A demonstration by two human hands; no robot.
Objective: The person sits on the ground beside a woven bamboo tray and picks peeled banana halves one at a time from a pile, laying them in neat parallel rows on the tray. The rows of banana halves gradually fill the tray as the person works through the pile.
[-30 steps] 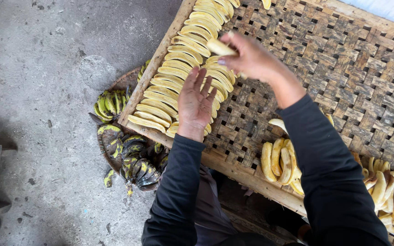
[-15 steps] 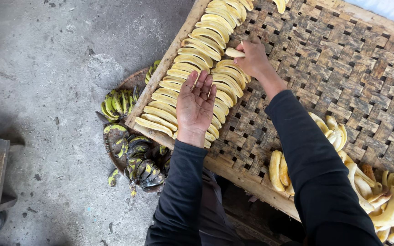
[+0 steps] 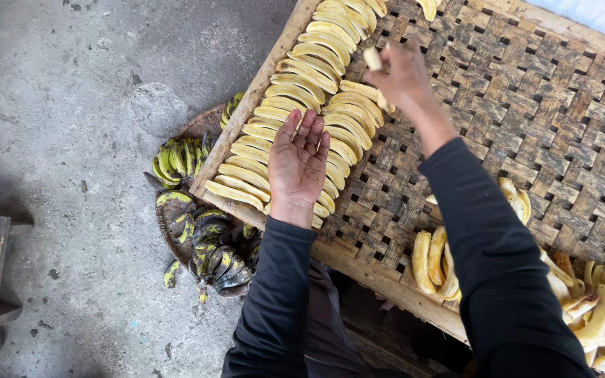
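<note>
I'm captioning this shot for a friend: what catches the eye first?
Two neat rows of peeled bananas on a woven tray, with the left hand lying flat on them. Above it, the right hand holds one more banana piece. Green-black unpeeled bananas lie in a basket on the floor.

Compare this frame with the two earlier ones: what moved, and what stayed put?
The right hand carried its peeled banana piece from above the rows down to the end of the second row, keeping hold of it. The left hand stayed flat on the laid banana slices. The woven tray, the loose pile of peeled bananas and the unpeeled bunches on the floor look unchanged.
</note>
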